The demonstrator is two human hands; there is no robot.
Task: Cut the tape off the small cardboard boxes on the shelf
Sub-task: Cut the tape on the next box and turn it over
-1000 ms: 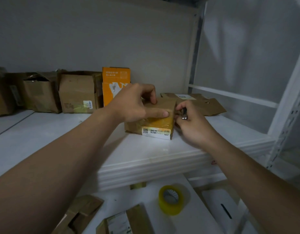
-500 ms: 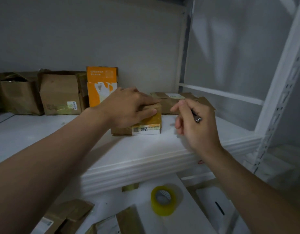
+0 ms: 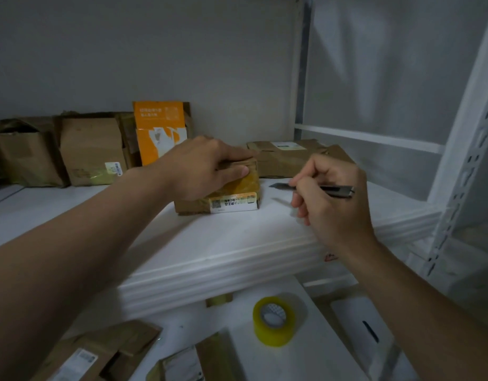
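Observation:
A small taped cardboard box [image 3: 238, 198] with a white label on its front sits on the white shelf [image 3: 237, 243]. My left hand [image 3: 207, 167] lies on top of it, fingers over the far edge and thumb along the near top edge, gripping it. My right hand [image 3: 329, 199] hovers to the right of the box and pinches a slim utility knife [image 3: 333, 189] like a pen. The blade points left toward the box, a short gap away from its right side.
Flattened cardboard [image 3: 289, 158] lies behind the small box. An orange package [image 3: 160, 130] and two brown boxes [image 3: 91, 151] stand against the back wall at left. A yellow tape roll [image 3: 274, 320] and more cartons [image 3: 100, 353] sit on the lower shelf. A white shelf post [image 3: 462, 171] rises at right.
My right hand has pulled the knife away from the box's right side and turned it, so the blade now points left. My left hand has flattened onto the box top.

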